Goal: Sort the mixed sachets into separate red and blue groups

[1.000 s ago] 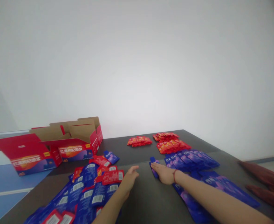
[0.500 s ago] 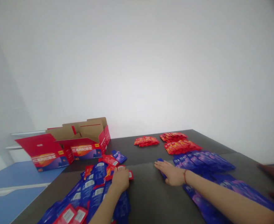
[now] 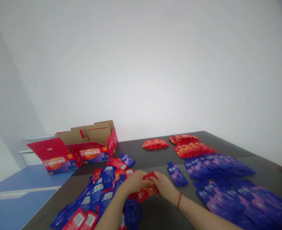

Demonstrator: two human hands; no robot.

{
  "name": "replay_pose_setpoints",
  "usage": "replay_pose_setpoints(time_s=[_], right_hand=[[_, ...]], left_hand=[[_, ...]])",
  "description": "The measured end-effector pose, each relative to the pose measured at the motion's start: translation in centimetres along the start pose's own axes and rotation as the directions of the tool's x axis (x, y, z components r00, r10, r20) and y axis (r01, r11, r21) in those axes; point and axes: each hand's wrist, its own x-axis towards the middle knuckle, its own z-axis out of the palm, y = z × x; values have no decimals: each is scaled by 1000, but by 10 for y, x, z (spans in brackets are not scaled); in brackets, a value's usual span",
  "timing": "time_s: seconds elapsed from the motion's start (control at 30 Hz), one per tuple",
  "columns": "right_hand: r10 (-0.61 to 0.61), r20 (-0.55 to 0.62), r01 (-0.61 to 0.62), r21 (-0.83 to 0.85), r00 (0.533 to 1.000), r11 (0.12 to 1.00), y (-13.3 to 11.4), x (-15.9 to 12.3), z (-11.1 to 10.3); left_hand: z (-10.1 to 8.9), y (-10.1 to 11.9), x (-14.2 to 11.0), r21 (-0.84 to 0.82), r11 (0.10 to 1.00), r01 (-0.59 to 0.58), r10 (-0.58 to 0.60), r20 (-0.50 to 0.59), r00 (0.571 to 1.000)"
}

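1. Left hand and right hand are curled inward, gripping a red pouch between their fingers; a thin red band circles the right wrist.
2. That red pouch is at the near middle of the dark table, at the right edge of a mixed pile of blue and red pouches. I cannot tell whether it is lifted clear.
3. Left of the hands, the pile's pouches overlap at many angles, several with barcodes upward; the left forearm crosses over it.
4. Beyond the pile, at far left, stand open red cartons with raised flaps. A blue surface lies left of the table.
5. Just beyond the right hand lies a single blue pouch, between that hand and the far blue row. Its neck points far and slightly left; its long axis runs from far left to near right.
6. Nearer on the right, a second blue row overlaps, beyond the right forearm. Three red groups lie farther off: one at far middle, two at far right.
7. The gripped pouch shows its orange-pictured side partly upward, slanted. Fingers cover its ends, so its neck direction and full long axis cannot be told.
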Motion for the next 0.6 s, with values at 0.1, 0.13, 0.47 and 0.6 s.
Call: replay_pose_setpoints(time_s=[0.1,0.13,0.47,0.6], right_hand=[[90,-49,-87,70,995,994,10,-1,-2],[108,-69,-101,103,992,990,13,-1,-2],[52,-249,-8,175,967,984,21,-5,-3],[-17,-284,21,11,959,1000,24,-9,-6]], left_hand=[[9,-5,7,148,983,109,-94,-109,990],[12,-8,9,186,973,136,-109,-149,983],[29,-4,14,274,903,331,-245,-304,921],[33,-5,18,236,924,301,-219,-320,922]])
